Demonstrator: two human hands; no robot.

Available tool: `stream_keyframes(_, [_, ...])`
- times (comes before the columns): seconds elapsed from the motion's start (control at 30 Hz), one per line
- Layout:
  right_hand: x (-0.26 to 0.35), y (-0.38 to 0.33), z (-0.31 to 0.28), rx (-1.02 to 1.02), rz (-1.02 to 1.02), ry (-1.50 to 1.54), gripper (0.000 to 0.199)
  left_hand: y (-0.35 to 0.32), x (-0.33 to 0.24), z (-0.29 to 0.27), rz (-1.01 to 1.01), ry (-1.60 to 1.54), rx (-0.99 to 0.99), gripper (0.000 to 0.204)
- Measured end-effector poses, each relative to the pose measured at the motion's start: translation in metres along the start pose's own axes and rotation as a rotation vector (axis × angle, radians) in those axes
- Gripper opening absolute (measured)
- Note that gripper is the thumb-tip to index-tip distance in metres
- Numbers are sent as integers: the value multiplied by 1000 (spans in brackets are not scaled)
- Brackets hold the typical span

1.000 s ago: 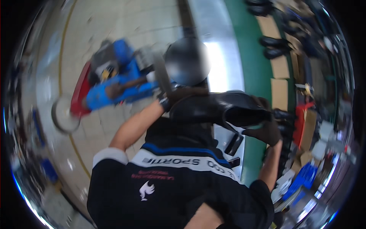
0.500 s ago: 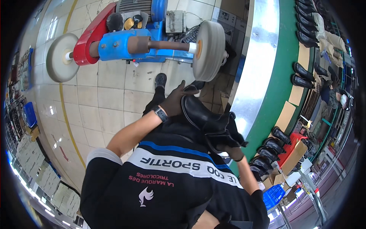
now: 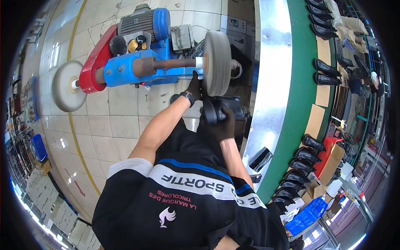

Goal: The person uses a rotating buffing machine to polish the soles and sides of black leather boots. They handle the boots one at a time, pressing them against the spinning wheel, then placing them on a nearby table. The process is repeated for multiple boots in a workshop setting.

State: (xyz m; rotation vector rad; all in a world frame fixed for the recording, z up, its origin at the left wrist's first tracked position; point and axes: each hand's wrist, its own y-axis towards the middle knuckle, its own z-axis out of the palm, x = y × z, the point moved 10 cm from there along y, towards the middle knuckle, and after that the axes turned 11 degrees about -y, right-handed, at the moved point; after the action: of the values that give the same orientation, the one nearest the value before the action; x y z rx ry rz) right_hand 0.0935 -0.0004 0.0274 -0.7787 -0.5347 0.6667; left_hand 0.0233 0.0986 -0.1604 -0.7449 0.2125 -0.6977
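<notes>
A black leather boot (image 3: 233,107) is held up against the lower edge of a pale buffing wheel (image 3: 218,62). My right hand (image 3: 223,126), in a dark glove, grips it from the near side, around the heel end. On the left of the wheel, my gloved left hand (image 3: 194,88) grasps the boot's other end, one finger pointing up. Some of its fingers are hidden behind the boot. The wheel's face looks streaked, as if spinning, and the boot appears to touch it.
The wheel's shaft runs from a blue and red machine (image 3: 129,66) with a motor; a second wheel (image 3: 68,86) is at its left end. To my right stretches a green bench (image 3: 293,96) with a metal edge, bearing several black boots (image 3: 298,164). A blue crate (image 3: 307,213) sits lower right.
The boot has moved from near my lap, up and forward to the wheel. My right hand came in from the lower right with it; my left hand moved up beside the wheel. The view shifted.
</notes>
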Motion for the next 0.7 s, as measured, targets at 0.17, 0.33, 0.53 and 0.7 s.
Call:
stream_keyframes(0.17, [2, -6, -29, -36, -53, -7, 46, -14, 12, 16, 15, 163, -93, 94])
stream_keyframes(0.33, [11, -111, -76, -321, -251, -936, 62, -112, 47, 97, 92, -37, 263, 86])
stream_keyframes(0.53, [61, -145, 53, -184, -657, -1828, 87, -151, 59, 83, -21, -191, -134, 76])
stream_keyframes(0.7, [58, -94, 98, -170, -649, -2334, 83, -89, 52, 48, 34, -163, 63, 67])
